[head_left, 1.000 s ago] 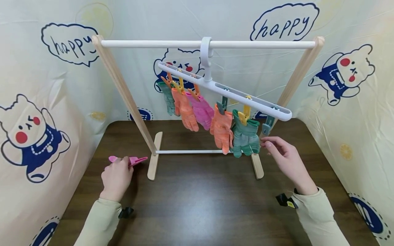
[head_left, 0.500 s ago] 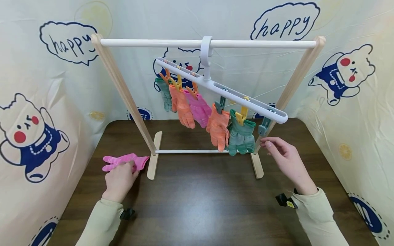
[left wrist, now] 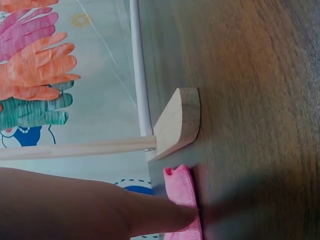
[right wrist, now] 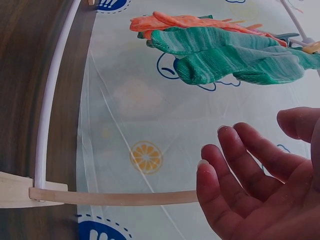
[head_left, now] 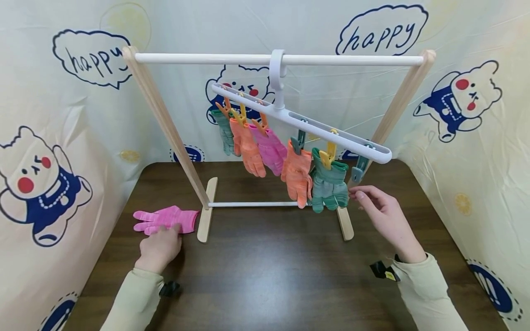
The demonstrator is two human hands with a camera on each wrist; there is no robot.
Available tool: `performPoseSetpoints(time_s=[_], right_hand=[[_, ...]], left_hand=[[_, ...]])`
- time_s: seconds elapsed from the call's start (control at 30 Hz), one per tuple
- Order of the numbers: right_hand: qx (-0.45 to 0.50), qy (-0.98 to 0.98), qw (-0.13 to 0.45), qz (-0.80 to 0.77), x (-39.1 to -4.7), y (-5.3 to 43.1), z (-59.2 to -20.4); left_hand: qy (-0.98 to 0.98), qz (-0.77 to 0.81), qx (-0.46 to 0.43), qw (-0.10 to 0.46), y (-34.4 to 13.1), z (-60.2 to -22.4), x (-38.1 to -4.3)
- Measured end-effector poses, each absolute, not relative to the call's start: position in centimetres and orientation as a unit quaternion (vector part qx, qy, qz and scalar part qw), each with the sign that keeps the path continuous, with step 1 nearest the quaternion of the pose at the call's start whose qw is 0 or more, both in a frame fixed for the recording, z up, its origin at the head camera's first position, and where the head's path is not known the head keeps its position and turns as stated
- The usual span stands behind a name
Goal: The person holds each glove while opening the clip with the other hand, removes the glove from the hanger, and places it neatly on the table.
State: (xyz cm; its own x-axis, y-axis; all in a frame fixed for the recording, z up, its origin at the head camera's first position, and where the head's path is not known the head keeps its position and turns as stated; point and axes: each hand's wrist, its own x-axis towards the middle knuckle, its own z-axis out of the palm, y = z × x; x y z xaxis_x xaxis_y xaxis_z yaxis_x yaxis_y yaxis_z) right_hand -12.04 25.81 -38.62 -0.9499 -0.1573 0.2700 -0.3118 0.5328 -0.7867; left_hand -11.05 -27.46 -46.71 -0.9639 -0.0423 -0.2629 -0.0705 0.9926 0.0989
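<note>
A pink glove (head_left: 171,215) lies flat on the table by the left foot of the rack, its cuff towards that foot. My left hand (head_left: 159,248) touches the glove's near edge close to the cuff; its fingers are partly hidden. In the left wrist view a digit presses on the pink cuff (left wrist: 180,186). My right hand (head_left: 385,216) is raised below the grey-green clothespin (head_left: 359,170) at the hanger's right end. That clothespin bears no glove. In the right wrist view the right hand's fingers (right wrist: 235,150) are loosely bent, with nothing between them and the thumb.
A white hanger (head_left: 298,120) hangs tilted from the rack's white bar (head_left: 198,59). Clothespins hold green, orange and pink gloves along it, the green glove (head_left: 330,184) nearest the right hand. Wooden legs (head_left: 165,124) frame both sides on the brown table (head_left: 265,276).
The pink glove has gone from being held edge-on under my left hand to lying flat. My left hand has shifted slightly to its near edge. The hanger swayed a little; my right hand stayed put.
</note>
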Motion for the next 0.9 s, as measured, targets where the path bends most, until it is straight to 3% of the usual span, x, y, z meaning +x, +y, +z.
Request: performPoseSetpoints(time_s=[0.13,0.6,0.9], right_hand=[[0.136,-0.871,0.084,0.465,-12.0,25.7,-38.5],[0.141,-0.866,0.121,0.465,-11.6,24.9,-37.6],[0.283,-0.819,0.274,0.418,-10.2,23.2,-36.6]], left_hand=[[0.993,0.069,-0.024,0.097,-27.2,-46.6,-10.8],[0.983,0.127,0.043,-0.122,-23.7,-44.5,-10.5],[0.963,0.153,0.104,-0.197,-20.0,-42.5,-10.9]])
